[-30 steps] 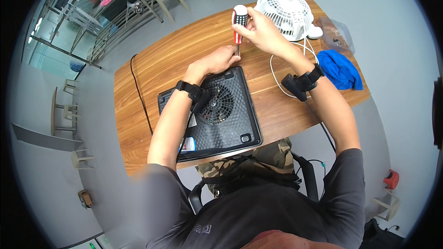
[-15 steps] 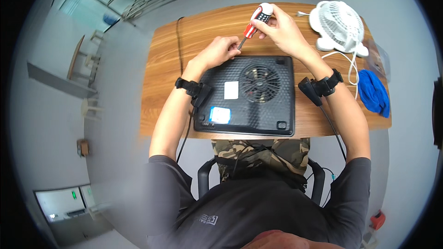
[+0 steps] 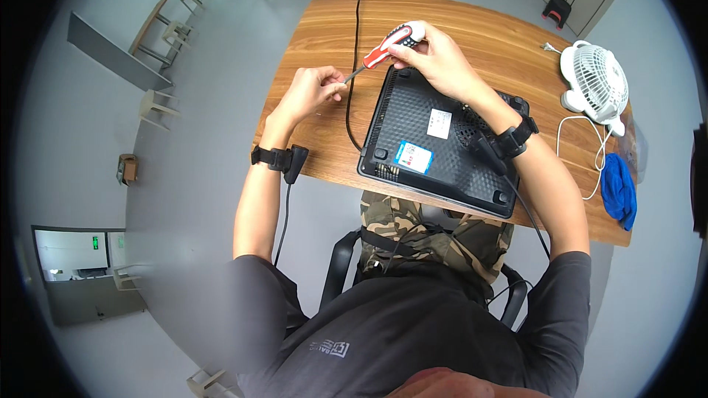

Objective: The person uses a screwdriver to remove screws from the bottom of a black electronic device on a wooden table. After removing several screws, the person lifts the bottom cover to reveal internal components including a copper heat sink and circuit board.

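My right hand grips a screwdriver with a red, white and black handle. Its metal shaft slants down to the left and ends at the fingertips of my left hand. Those fingers are pinched together at the tip; whatever they hold is too small to make out. Both hands are raised over the far left part of the table. Below my right forearm lies a black laptop cooling pad, underside up, with a white label, a blue-and-white sticker and a round fan grille partly hidden by the forearm.
A black cable runs across the wooden table beside the pad. At the right stand a white fan with its white cord, a clear plastic container and a blue cloth.
My view has turned, so table and pad appear shifted right and tilted. Both hands have moved left off the pad's far edge, and the screwdriver lies flatter.
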